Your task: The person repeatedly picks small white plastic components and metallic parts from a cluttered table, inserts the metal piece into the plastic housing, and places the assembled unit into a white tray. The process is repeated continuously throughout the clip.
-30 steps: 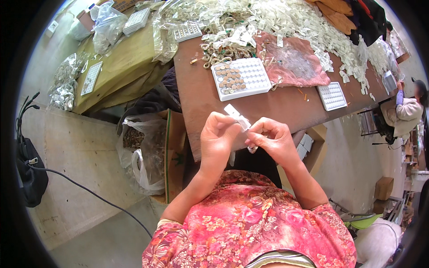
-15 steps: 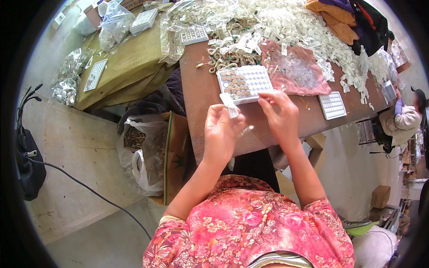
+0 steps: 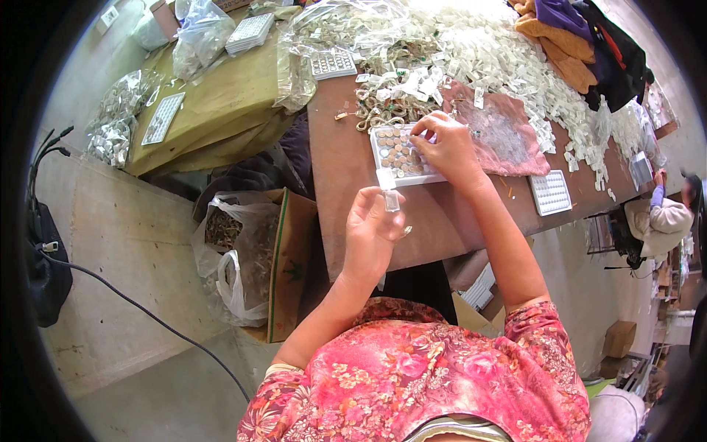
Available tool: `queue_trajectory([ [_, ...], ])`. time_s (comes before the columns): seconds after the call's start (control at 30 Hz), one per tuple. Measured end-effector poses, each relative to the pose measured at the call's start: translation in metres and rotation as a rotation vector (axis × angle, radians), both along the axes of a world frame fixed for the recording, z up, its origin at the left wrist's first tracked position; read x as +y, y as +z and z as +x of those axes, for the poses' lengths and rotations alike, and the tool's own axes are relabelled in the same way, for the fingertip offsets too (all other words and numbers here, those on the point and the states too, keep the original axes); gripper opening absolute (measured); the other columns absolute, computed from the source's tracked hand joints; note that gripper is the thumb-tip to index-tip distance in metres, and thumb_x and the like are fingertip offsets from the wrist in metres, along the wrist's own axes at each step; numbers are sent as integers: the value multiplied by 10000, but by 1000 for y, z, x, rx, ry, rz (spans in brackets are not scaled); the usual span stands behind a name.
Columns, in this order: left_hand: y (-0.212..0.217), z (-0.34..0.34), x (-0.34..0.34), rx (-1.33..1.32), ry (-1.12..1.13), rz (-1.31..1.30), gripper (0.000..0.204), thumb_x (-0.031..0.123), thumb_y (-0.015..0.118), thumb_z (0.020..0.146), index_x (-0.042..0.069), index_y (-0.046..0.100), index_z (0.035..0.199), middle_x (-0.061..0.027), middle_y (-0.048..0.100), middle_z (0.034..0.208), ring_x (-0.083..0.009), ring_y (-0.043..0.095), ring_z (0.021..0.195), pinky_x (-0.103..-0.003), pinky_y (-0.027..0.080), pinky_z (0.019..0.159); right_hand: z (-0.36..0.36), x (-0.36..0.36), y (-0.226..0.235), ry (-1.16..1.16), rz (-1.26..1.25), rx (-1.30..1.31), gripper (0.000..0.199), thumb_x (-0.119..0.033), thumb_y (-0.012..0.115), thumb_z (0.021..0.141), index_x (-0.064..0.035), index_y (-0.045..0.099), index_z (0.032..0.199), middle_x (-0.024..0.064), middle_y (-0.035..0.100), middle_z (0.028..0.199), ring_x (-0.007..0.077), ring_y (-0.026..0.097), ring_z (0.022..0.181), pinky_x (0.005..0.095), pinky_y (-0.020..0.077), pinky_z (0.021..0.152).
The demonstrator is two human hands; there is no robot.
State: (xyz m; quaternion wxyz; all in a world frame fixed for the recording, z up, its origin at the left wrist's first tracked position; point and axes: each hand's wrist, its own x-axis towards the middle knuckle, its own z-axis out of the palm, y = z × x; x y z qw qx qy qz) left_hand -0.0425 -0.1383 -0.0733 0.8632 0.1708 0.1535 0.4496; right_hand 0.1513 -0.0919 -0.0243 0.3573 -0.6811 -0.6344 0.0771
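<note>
My left hand [image 3: 370, 230] pinches a small clear plastic packet with a white top [image 3: 390, 199] just in front of the table tray. That white tray [image 3: 427, 178] has rows of round compartments, and small tan and white discs [image 3: 398, 158] fill its left part. Over the tray's right side hovers my right hand [image 3: 447, 149], thumb and fingertips drawn together. Whether a disc is between those fingertips is too small to make out, and the hand hides part of the tray beneath it.
Behind the tray lie tangled beige cords [image 3: 383, 103] and a big heap of clear packets [image 3: 486, 59]. A pink cloth [image 3: 508, 140] spreads to the right, near another white tray [image 3: 551, 193]. Left of the table stands a cardboard box [image 3: 283, 272] with a plastic bag. A person [image 3: 663, 217] sits far right.
My right hand has moved up and away from the packet to above the tray. My left hand keeps hold of the packet, which now hangs more upright.
</note>
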Motion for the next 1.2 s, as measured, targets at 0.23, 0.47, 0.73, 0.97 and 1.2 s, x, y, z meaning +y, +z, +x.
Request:
queue_trajectory([
  [0.23,-4,2,1,-75,8,-2,160,197,569,970,89,521,1078,-112,634,993,-169,626,836,-268,509,738,0,16,7,209,62,-44,111,-41,651,783,-42,699,883,123,665,822,288,654,762,369,516,697],
  [0.47,-2,4,1,-35,42,15,149,208,543,983,98,515,1080,-92,643,992,-153,614,832,-269,487,713,4,32,19,375,-12,-296,77,-31,638,768,-30,669,839,141,643,784,342,633,758,399,503,695],
  [0.73,-4,3,1,-68,46,3,153,197,559,975,92,524,1081,-100,644,1002,-151,612,840,-284,495,748,7,37,29,376,-58,-334,86,-28,651,776,-15,622,855,152,641,783,328,630,749,396,495,687],
  [0.97,-3,4,1,-28,36,1,159,203,563,973,92,523,1079,-95,640,991,-155,616,849,-296,506,772,12,43,23,364,86,-255,151,-26,649,777,-34,659,927,156,658,816,302,638,745,384,501,684],
  [1.2,-3,2,2,-33,34,-2,159,207,557,976,92,520,1079,-86,636,989,-154,622,845,-313,524,804,17,62,26,445,-70,-346,59,-49,620,814,-34,650,863,148,650,798,304,643,760,380,506,701],
])
